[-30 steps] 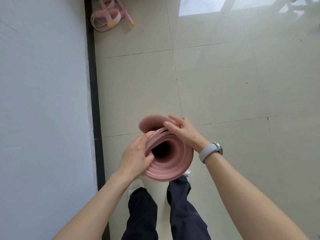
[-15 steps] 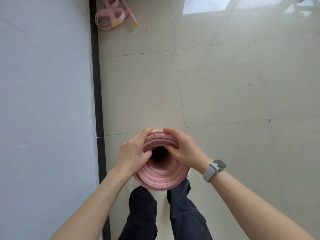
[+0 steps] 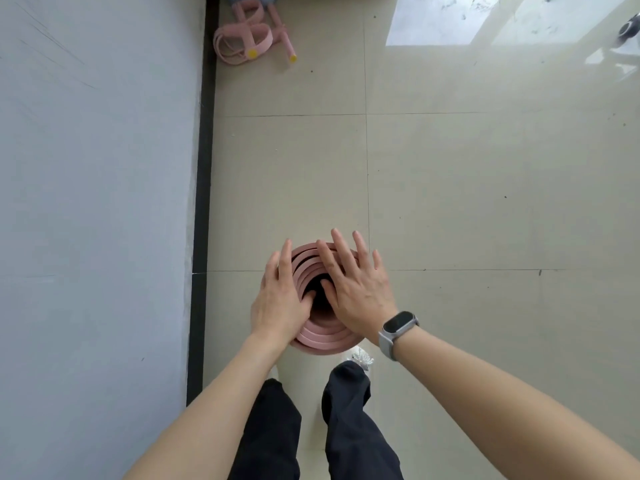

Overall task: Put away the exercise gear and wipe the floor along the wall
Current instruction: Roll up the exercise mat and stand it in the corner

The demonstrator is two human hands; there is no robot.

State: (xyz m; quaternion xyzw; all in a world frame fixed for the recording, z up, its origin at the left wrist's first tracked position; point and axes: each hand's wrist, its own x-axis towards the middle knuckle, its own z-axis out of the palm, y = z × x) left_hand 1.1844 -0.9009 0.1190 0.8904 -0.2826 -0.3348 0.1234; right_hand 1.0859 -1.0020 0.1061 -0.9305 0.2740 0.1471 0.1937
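Under flat hands [image 3: 360, 292], the rolled mat [image 3: 322, 336] stands upright.

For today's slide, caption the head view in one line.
Both hands press flat on an upright rolled pink foam mat.

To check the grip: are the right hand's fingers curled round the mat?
No, the right hand lies flat with straight fingers on the mat.

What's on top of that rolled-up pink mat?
Both hands lie flat on the upper end of the pink mat: the left hand on its left side, the right hand across its right. Between them the core looks dark; what's inside it is hidden.
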